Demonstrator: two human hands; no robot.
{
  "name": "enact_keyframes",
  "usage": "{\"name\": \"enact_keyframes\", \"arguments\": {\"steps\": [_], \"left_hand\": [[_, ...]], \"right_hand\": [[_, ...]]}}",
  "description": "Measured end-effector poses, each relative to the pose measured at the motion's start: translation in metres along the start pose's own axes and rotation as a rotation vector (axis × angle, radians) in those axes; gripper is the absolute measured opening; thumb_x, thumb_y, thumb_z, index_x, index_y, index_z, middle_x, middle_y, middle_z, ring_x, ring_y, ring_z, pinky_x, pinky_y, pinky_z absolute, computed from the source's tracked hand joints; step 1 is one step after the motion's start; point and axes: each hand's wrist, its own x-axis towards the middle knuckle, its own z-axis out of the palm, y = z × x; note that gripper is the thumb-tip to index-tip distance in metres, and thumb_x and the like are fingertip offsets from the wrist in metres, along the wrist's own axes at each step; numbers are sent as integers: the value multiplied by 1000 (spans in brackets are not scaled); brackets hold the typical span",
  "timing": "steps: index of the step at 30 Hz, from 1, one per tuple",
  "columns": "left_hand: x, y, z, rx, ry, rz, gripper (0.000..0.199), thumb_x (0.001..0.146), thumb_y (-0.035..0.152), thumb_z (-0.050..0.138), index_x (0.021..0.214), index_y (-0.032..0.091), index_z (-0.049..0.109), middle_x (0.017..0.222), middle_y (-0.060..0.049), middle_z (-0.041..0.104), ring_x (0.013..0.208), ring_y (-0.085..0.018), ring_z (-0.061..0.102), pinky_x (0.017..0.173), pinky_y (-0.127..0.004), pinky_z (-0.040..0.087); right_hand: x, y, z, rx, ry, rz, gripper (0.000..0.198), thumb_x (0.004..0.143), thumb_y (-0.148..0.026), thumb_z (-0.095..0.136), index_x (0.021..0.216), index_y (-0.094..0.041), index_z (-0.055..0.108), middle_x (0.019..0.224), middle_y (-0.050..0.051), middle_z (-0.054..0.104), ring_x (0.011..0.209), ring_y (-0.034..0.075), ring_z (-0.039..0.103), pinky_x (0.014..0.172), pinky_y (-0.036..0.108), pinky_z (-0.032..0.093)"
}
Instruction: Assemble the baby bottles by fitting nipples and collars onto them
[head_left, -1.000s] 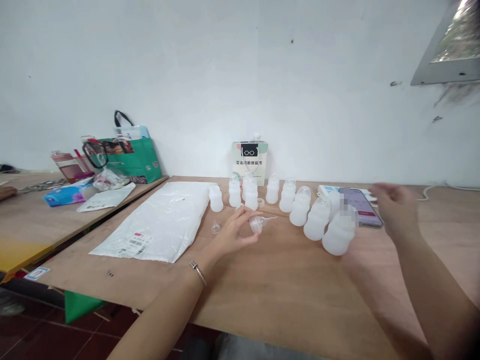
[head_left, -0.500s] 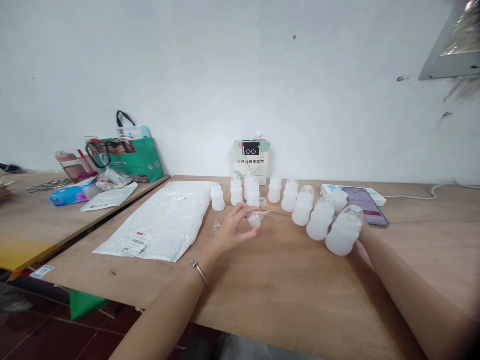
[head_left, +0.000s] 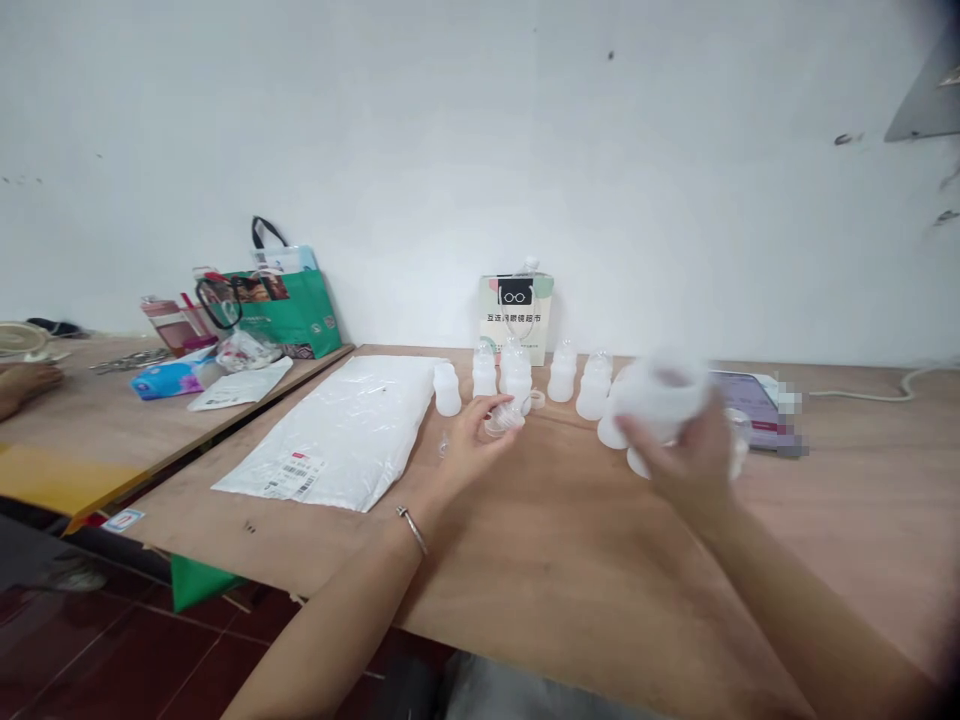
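Note:
My left hand [head_left: 474, 440] pinches a clear plastic cap-like piece [head_left: 504, 418] between thumb and fingers, above the table. My right hand [head_left: 701, 455] grips a frosted white baby bottle [head_left: 666, 395], raised and blurred by motion; no clear cover shows on it. Behind it, other bottles are partly hidden. A curved row of small bottles with clear domed covers, among them one bottle [head_left: 596, 385] and another [head_left: 562, 372], stands along the back. A bottle [head_left: 447, 390] stands at the row's left end. Near my left fingers lie a white ring [head_left: 535, 399] and a small clear piece [head_left: 444, 445].
A white plastic mailer [head_left: 337, 430] lies on the left of the wooden table [head_left: 570, 570]. A paper bag [head_left: 517, 320] stands against the wall. A phone [head_left: 754, 410] rests at right. On the adjoining table are a green bag [head_left: 300, 320], a tissue pack [head_left: 176, 377] and another person's hand [head_left: 30, 388].
My right hand has come up from behind the right end of the row, lifting a bottle leftward. My left hand still holds the clear piece. The view has shifted slightly.

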Motion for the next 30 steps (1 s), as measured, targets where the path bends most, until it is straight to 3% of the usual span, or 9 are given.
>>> {"name": "enact_keyframes", "arguments": {"steps": [1,3,5,8,11,17,26,30], "left_hand": [[1,-3,1,-70,18,-61,34,77,29,59,109,20,53,108,-6,59,100,-17,54,89,-34,41],[4,-8,3,-233,57,-174,32,76,29,60,105,18,53,105,-7,60,97,-17,56,87,-34,43],[5,-10,6,-385,91,-256,28,76,30,60,99,16,53,99,-6,61,94,-16,57,85,-32,45],[5,-6,8,-586,74,-342,25,78,33,59,94,16,53,97,-5,61,94,-15,58,87,-33,45],[4,-4,10,-718,-2,-376,25,79,35,57,97,17,55,103,-6,61,98,-16,58,89,-32,44],[2,-7,12,-642,-143,-323,28,80,39,55,96,16,60,104,-6,61,97,-16,56,85,-30,45],[-4,-22,17,-512,-146,-365,33,74,43,61,90,15,55,88,-3,59,80,-12,55,76,-28,43],[-4,-22,16,-466,-153,-371,32,73,42,63,86,15,54,82,-1,58,74,-10,53,72,-26,42]], "right_hand": [[-13,-11,13,55,-164,-24,64,75,-52,56,127,-20,36,120,16,50,110,32,48,87,46,39],[-36,-19,35,152,-384,-7,53,78,-46,54,124,-25,37,122,11,51,110,28,50,87,41,41],[-52,-15,48,175,-510,51,51,78,-44,54,121,-25,35,120,11,52,106,27,52,83,39,44],[-63,-4,55,119,-596,138,43,78,-42,53,113,-23,36,107,11,56,89,26,58,72,38,46],[-63,-1,55,81,-606,152,36,78,-39,51,107,-24,38,102,8,57,86,25,58,70,38,45],[-58,-1,52,75,-544,98,36,80,-40,50,111,-25,39,106,7,55,94,24,55,76,37,45],[-55,15,50,-192,-362,-315,34,81,-26,51,114,-19,46,105,13,51,96,27,50,82,42,43],[-53,12,46,-134,-391,-268,32,80,-27,53,111,-19,49,103,13,53,95,27,50,82,41,43]]}}
